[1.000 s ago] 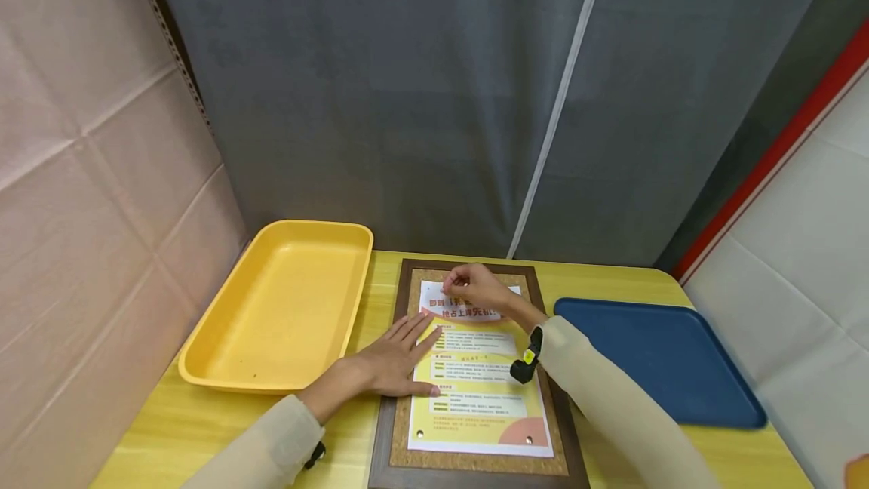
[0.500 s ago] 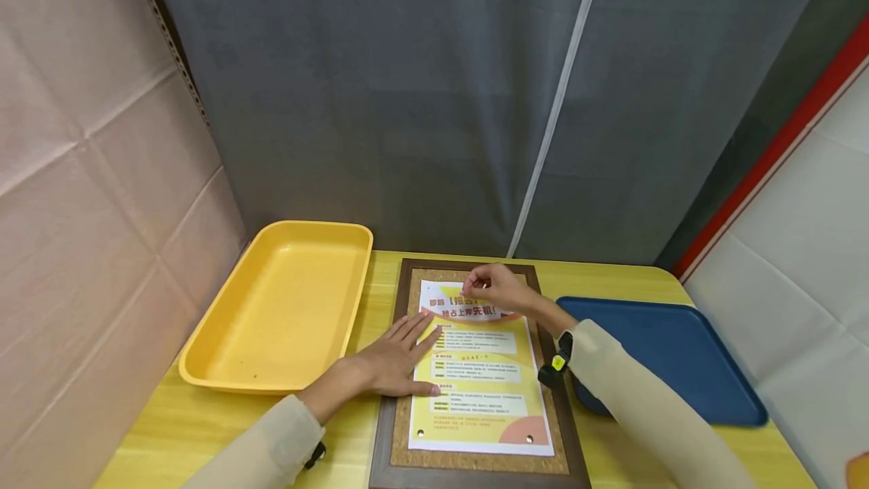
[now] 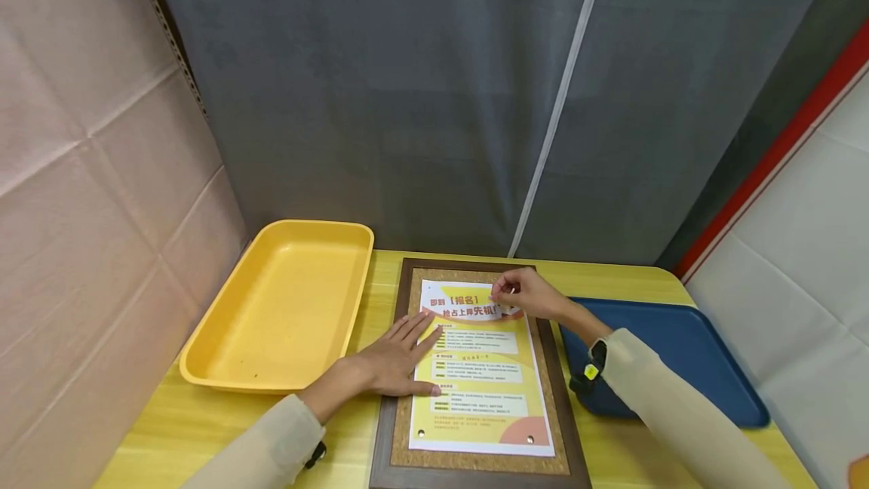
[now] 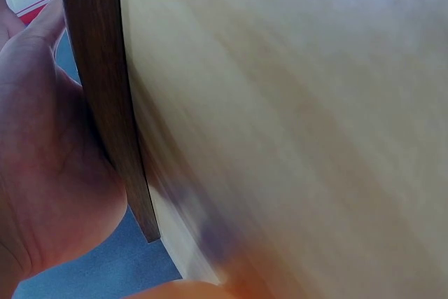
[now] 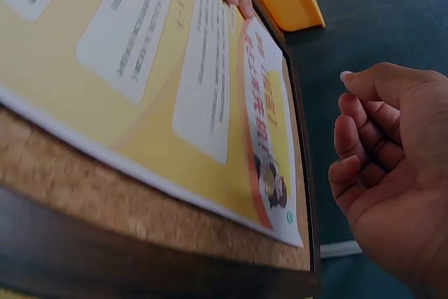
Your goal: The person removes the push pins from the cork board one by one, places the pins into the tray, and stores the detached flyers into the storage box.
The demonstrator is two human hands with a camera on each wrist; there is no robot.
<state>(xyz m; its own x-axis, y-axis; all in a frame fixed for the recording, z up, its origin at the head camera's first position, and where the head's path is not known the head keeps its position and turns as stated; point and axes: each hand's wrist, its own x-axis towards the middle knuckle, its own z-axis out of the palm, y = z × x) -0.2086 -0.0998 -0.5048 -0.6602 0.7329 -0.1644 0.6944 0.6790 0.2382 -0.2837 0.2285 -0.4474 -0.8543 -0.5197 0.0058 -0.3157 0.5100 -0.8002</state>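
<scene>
In the head view, a yellow-and-white printed poster (image 3: 475,376) lies on a cork board (image 3: 495,461) with a dark wooden frame (image 3: 383,440). Silver tacks (image 3: 421,433) sit at both its bottom corners. My left hand (image 3: 394,361) rests with fingers spread on the poster's left side and the frame. My right hand (image 3: 532,294) is above the poster's upper right part. In the right wrist view its fingers (image 5: 350,138) are curled, the thumb and index fingertips close together. Anything between them is too small or hidden to make out.
A yellow tray (image 3: 366,278) stands left of the board, with tiny dark specks inside. To the right lies a dark blue tray (image 3: 665,361), partly behind my right forearm. A grey curtain (image 3: 407,134) hangs behind the wooden table (image 3: 149,444).
My right hand has moved rightward across the poster's top, from near the upper left to the upper right, uncovering the printed heading. The left hand has stayed in place.
</scene>
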